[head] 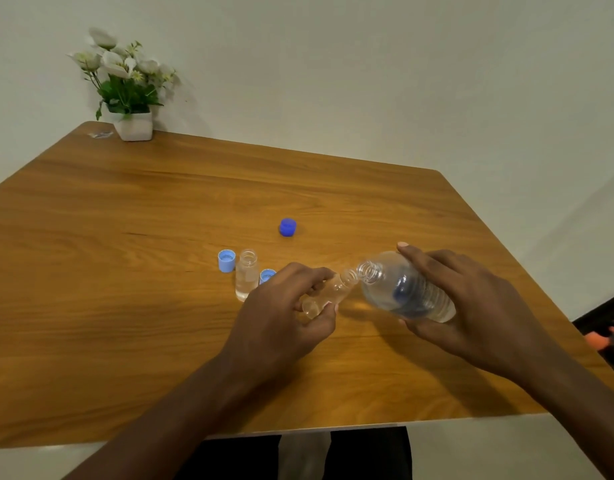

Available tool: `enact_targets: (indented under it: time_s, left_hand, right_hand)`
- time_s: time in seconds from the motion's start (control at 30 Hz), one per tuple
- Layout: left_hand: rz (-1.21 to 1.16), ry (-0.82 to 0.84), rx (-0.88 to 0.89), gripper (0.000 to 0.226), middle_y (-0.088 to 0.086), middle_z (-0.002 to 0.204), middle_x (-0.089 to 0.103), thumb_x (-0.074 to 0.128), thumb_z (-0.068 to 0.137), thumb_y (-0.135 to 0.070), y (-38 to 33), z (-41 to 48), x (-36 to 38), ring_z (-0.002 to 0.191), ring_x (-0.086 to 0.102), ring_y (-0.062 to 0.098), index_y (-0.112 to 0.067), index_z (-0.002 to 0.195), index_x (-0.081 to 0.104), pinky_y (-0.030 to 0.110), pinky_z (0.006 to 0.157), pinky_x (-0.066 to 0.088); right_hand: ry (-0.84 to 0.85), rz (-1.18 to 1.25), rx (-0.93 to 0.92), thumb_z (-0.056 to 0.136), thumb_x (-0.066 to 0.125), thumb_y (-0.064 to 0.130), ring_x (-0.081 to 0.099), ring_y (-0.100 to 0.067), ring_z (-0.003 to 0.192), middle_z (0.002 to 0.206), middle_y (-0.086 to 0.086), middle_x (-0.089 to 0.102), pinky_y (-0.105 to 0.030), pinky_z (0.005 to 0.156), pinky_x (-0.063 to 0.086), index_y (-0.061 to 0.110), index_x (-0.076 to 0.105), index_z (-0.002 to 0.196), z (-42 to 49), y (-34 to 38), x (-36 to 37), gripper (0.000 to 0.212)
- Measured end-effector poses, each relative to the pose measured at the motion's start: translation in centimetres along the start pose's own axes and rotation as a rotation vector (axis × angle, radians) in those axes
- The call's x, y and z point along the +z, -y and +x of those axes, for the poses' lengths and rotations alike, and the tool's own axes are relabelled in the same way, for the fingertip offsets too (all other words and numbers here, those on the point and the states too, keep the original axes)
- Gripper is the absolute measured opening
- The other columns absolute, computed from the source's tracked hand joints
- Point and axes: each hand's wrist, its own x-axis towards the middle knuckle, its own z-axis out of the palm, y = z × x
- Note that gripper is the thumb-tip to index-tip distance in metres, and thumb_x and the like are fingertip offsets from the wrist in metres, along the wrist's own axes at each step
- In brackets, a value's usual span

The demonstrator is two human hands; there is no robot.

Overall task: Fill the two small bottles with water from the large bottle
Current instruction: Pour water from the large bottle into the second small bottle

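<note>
Both hands are closed on bottles above the table (125,209). Left hand (281,313) wraps a small bottle (328,294), tilted with its open mouth toward two o'clock, nearly touching the mouth of the large bottle (402,289), which the right hand (471,299) grips around its ribbed middle, tipped toward nine o'clock. At the left hand's eleven o'clock the other small bottle (246,275) stands upright, apparently filled. Thin plastic likely dents; hold mid-body, lightly.

Dark blue cap (287,226), perhaps ribbed.
</note>
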Motion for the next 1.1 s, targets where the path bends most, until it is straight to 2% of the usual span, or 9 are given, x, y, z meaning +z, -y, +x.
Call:
enact_targets:
  time_s: [0.13,0.33,0.5,0.67,0.9,1.1]
  left_hand:
    - [0.003,-0.002,0.002,0.036,-0.011,0.094,0.059,0.062,0.077,-0.032,0.1,0.0,0.0,0.085,0.06,0.007,-0.022,0.112,0.062,0.031,0.066,0.055]
    - [0.017,0.0,0.008,0.036,-0.01,0.094,0.06,0.063,0.078,-0.031,0.1,-0.2,0.0,0.085,0.06,0.009,-0.023,0.112,0.061,0.029,0.066,0.054]
    - [0.003,0.0,0.012,0.037,-0.011,0.094,0.059,0.062,0.077,-0.032,0.2,-0.2,0.0,0.084,0.06,0.009,-0.022,0.113,0.062,0.032,0.067,0.054]
    - [0.006,-0.006,0.013,0.037,-0.011,0.094,0.059,0.063,0.077,-0.032,0.3,-0.3,0.0,0.084,0.06,0.008,-0.024,0.113,0.061,0.034,0.066,0.054]
    - [0.014,-0.001,0.014,0.037,-0.013,0.093,0.059,0.064,0.077,-0.032,0.4,-0.2,0.0,0.082,0.06,0.01,-0.023,0.113,0.061,0.034,0.065,0.053]
    - [0.028,0.004,0.008,0.037,-0.015,0.093,0.057,0.063,0.077,-0.033,0.5,-0.2,0.0,0.083,0.059,0.009,-0.025,0.112,0.061,0.033,0.066,0.053]
  right_hand:
    - [0.016,-0.036,-0.02,0.067,0.083,0.043,0.061,-0.018,0.099,0.121,-0.002,0.062,-0.023,0.066,0.047,0.026,0.033,0.148,0.1,0.0,-0.4,0.096]
    - [0.028,-0.087,-0.048,0.068,0.082,0.044,0.062,-0.021,0.099,0.12,-0.004,0.063,-0.03,0.065,0.055,0.025,0.033,0.147,0.3,0.1,-1.1,0.096]
    - [0.052,-0.122,-0.06,0.068,0.082,0.043,0.062,-0.022,0.099,0.119,-0.004,0.064,-0.027,0.066,0.05,0.023,0.035,0.148,0.5,0.1,-1.6,0.095]
    - [0.072,-0.129,-0.078,0.069,0.081,0.043,0.061,-0.023,0.099,0.12,-0.003,0.063,-0.031,0.066,0.052,0.024,0.033,0.148,0.5,0.0,-2.0,0.094]
    - [0.086,-0.162,-0.087,0.067,0.082,0.043,0.061,-0.021,0.097,0.118,-0.001,0.063,-0.023,0.066,0.042,0.024,0.034,0.148,0.8,0.0,-2.4,0.096]
    - [0.095,-0.183,-0.105,0.066,0.082,0.044,0.062,-0.022,0.095,0.116,-0.001,0.064,-0.024,0.063,0.044,0.026,0.033,0.148,1.0,0.1,-2.6,0.097]
